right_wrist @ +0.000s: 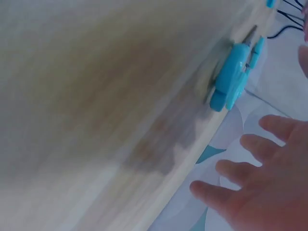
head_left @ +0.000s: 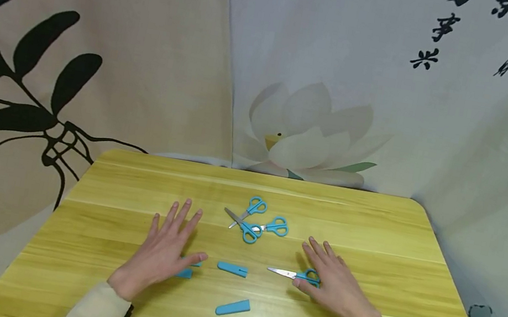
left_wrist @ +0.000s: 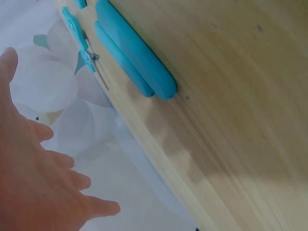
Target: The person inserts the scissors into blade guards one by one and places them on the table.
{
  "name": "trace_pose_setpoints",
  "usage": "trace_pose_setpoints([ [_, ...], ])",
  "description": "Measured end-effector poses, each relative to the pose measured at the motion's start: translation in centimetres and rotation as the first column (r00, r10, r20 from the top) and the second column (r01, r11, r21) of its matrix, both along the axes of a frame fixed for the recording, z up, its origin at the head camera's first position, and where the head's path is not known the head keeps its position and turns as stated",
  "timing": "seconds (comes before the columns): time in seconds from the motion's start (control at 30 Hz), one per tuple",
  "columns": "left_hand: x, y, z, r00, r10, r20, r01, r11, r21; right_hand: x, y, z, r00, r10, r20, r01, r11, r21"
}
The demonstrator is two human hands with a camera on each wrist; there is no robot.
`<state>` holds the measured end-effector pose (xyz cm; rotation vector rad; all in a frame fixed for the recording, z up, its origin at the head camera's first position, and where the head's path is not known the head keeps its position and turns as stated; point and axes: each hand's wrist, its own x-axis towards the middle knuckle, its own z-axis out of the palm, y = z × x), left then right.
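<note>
1. Head view, left: left hand spread wide, back up, holding nothing. Two blue covers partly hidden by its thumb side.
2. Head view, right: right hand also wide, fingers long and apart, gripping nothing. Single scissors lie just by its thumb, blades pointing left, bare. Thumb overlaps the handle from above; contact not certain here.
3. Head view, middle: middle cover and near cover lie apart on the table. Beyond them, three scissors in a crossed heap, blades uncovered.
4. Risks, my judgement: pulling one pair from the heap could drag the others, since blades and handles overlap. A fingertip could meet a bare point if a hand reached in from the blade side. A sweep of the left palm could scatter the covers below it.
5. Left wrist view: shows what the head view hides, two covers full length, side by side, with the left hand clear of them.
6. Right wrist view: a gap between right hand and scissors, which the head view cannot settle. Near covers not made out here.
</note>
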<state>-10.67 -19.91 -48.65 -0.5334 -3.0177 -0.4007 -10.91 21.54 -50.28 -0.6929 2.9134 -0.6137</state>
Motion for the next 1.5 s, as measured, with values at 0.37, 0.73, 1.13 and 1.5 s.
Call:
trace_pose_setpoints([
  [0.37, 0.3, 0.9, 0.0, 0.999, -0.029, 0.025, 0.029, 0.999, 0.017, -0.2, -0.3, -0.4, 0.998, 0.067, 0.003, -0.067, 0.998, -0.001],
  [0.73, 0.8, 2.4, 0.3, 0.995, -0.1, -0.006, 0.1, 0.995, 0.031, -0.5, -0.1, -1.2, 0.983, 0.165, -0.081, -0.165, 0.986, 0.005],
  [1.13, 1.0, 4.6, -0.4, 0.98, -0.183, 0.074, 0.183, 0.983, 0.007, -0.9, -0.3, -1.1, 0.974, 0.194, -0.119, -0.203, 0.977, -0.069],
  [1.5, 0.8, 6.0, -1.5, 0.942, -0.332, 0.044, 0.33, 0.943, 0.05, -0.6, -0.1, -0.5, 0.985, 0.135, -0.112, -0.146, 0.985, -0.094],
])
